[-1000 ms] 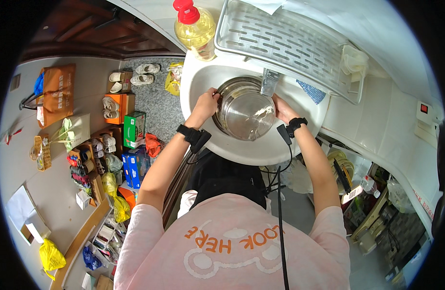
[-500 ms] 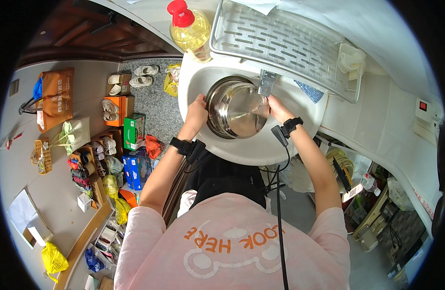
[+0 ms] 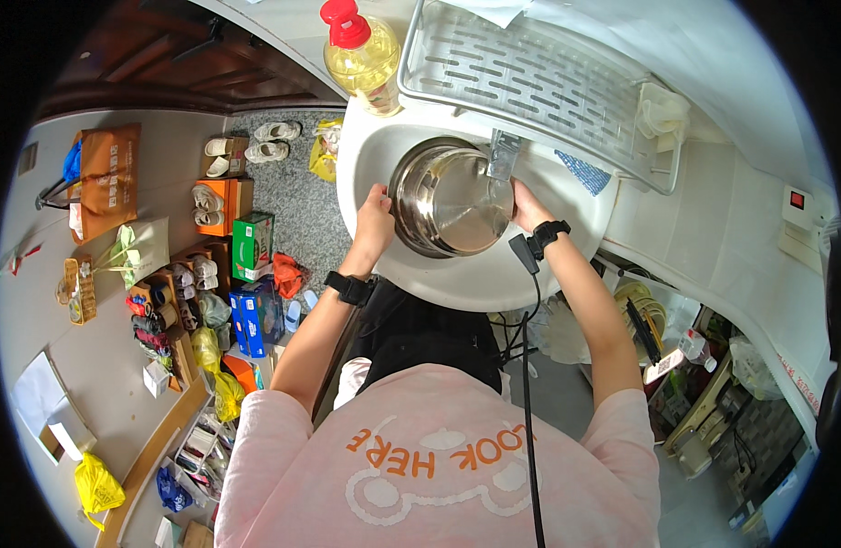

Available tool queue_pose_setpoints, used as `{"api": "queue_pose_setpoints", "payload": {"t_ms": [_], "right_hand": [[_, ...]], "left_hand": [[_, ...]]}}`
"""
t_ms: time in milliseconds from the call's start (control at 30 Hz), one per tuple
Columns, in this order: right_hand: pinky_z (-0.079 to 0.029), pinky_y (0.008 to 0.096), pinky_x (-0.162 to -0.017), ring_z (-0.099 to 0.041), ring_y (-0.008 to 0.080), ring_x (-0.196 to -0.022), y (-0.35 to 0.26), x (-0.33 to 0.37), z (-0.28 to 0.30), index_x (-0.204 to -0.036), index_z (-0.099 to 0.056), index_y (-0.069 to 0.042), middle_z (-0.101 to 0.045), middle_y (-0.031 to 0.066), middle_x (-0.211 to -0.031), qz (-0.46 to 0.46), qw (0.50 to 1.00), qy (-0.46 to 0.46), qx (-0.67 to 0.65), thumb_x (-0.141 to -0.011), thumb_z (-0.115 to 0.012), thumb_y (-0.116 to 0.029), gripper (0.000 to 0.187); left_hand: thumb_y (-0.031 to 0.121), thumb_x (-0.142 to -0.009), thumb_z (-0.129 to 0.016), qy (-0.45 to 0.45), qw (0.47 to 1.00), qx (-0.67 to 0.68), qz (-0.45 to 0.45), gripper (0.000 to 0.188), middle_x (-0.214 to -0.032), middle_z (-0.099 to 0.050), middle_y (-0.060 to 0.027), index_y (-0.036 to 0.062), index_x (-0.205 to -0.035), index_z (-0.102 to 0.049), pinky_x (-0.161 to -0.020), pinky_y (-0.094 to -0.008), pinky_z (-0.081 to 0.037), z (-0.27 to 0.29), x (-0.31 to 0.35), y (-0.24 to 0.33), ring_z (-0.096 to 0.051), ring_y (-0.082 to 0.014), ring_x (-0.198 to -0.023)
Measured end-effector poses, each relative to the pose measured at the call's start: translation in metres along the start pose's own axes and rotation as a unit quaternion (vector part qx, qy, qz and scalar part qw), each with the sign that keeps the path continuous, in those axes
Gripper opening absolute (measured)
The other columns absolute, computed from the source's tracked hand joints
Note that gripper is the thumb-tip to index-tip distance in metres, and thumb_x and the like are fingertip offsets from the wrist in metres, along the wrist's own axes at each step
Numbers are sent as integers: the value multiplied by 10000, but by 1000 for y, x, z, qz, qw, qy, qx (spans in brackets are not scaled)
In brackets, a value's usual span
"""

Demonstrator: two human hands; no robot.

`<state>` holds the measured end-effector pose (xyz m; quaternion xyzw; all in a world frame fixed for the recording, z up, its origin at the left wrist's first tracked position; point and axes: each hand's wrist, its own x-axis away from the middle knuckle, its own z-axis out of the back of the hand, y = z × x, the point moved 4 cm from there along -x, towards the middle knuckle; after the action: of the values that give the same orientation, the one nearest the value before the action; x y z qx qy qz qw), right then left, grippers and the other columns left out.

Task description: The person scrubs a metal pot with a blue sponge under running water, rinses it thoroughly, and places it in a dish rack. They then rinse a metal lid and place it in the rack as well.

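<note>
A shiny stainless steel pot (image 3: 439,215) sits in the white oval washbasin (image 3: 370,146), tilted, its right part beneath the metal tap (image 3: 504,155). My left hand (image 3: 375,224) is closed at the pot's left edge, fingertips curled by the rim. On the other side my right hand (image 3: 528,206) grips the pot's right edge just below the tap, with its fingers partly hidden behind the metal. Whether water is running cannot be made out. Each wrist wears a black band.
Behind the basin stand an oil bottle (image 3: 361,55) with a red cap and a slotted dish rack (image 3: 530,78). A blue patterned cloth (image 3: 582,172) lies at the basin's right rim. Shoes and boxes (image 3: 253,247) fill the left floor; stacked dishes (image 3: 641,310) sit lower right.
My left hand has turned a little at the wrist and slid slightly down along the pot's left edge. The pot has shifted slightly, with my right hand still at its right edge.
</note>
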<state>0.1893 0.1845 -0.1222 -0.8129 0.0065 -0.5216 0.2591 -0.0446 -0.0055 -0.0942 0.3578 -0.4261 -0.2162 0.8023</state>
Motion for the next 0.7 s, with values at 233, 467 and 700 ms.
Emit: {"api": "queue_pose_setpoints", "payload": {"t_ms": [233, 467, 700], "right_hand": [[-503, 321, -896, -610, 134, -1023, 14, -5, 17, -1225, -592, -118, -641, 11, -1157, -5, 999, 11, -34, -1002, -449, -412, 396], [-501, 350, -913, -601, 158, -1016, 14, 12, 27, -1253, -555, -86, -625, 46, -1176, 12, 999, 14, -40, -1036, -388, -378, 400], [-498, 346, -746, -573, 154, -837, 24, 8, 49, -1209, -493, -103, -607, 24, -997, 36, 998, 56, 22, -1040, -380, -386, 348]], "left_hand": [[84, -966, -467, -48, 991, 65, 103, 226, -836, -647, -204, 39, -1180, -520, -687, -409, -484, -24, -13, -22, -622, -362, -768], [203, -975, -465, -78, 991, -99, 49, 335, -999, -655, -295, -10, -1230, -507, -789, -468, -502, -32, -27, 1, -635, -453, -930], [272, -980, -457, -144, 970, -186, 52, 432, -996, -634, -339, -127, -1142, -497, -832, -481, -487, -43, -35, 28, -619, -468, -963]]}}
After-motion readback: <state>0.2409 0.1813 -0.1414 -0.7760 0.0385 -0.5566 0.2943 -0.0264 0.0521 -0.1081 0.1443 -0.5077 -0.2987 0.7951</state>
